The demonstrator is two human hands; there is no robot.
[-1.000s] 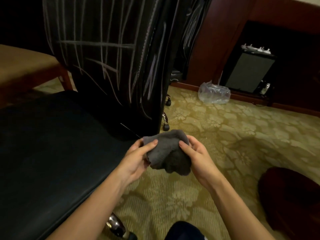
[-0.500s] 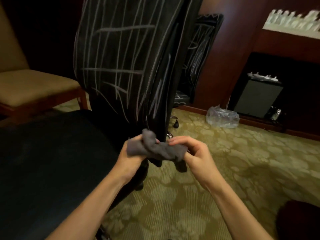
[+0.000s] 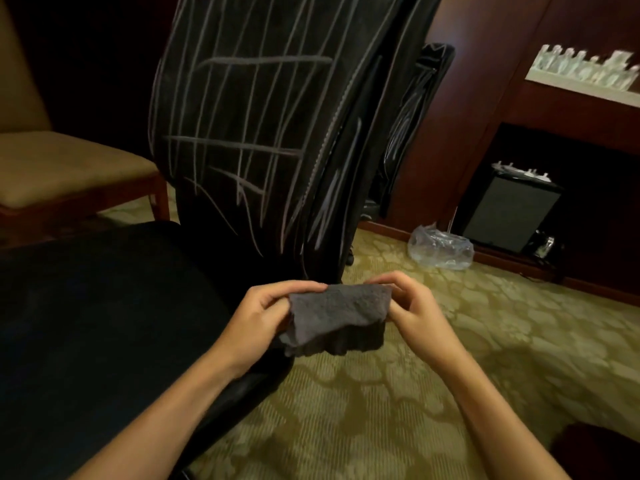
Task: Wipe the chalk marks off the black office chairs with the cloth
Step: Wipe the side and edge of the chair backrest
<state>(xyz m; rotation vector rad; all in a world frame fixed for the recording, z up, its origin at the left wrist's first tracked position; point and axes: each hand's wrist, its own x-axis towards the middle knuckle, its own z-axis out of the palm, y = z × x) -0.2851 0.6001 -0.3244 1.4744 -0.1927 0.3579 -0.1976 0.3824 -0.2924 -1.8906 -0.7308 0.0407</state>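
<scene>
A grey cloth [image 3: 337, 315] hangs folded between both hands, just in front of the black office chair. My left hand [image 3: 258, 317] pinches its left edge and my right hand [image 3: 412, 308] pinches its right edge. The chair's backrest [image 3: 263, 126] rises behind the cloth, covered with many white chalk lines, mostly vertical with a few horizontal strokes. Its black seat [image 3: 104, 323] spreads to the left and shows no marks. A second black chair [image 3: 415, 126] with chalk lines stands behind the first, mostly hidden.
A tan padded wooden chair [image 3: 69, 171] stands at the left. A clear plastic bag [image 3: 440, 249] lies on the patterned carpet near a dark wooden cabinet holding a black box [image 3: 509, 213]. A dark rounded object [image 3: 599, 448] sits at the bottom right.
The cloth went from a bunched lump to a twisted strip and is now spread into a flat fold between both hands. The view tilted up, showing more of the backrest.
</scene>
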